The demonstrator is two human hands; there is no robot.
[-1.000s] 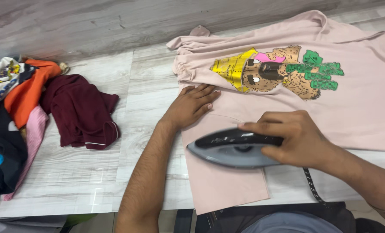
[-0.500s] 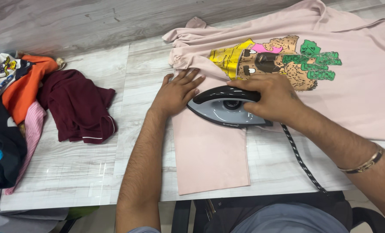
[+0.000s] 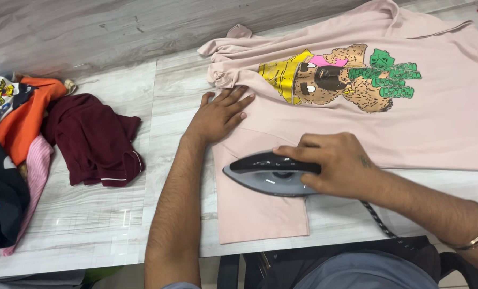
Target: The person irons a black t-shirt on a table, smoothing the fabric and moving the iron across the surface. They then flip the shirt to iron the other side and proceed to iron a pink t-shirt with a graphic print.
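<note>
Spread on pale wood-grain tabletop [image 3: 89, 214], the pink cotton printed T-shirt [image 3: 442, 128] is pinned by the flat, splayed left hand [image 3: 220, 115], which could be scorched should the grey-and-black electric iron [image 3: 268, 174], gripped by the right hand [image 3: 335, 163] just below, be slid upward

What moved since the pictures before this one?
The right hand slid the iron back down the pink shirt's sleeve, toward the table edge, after pushing it up near the print half a second ago. The left hand stayed flat on the shirt, and the pile of clothes at the left did not move.
</note>
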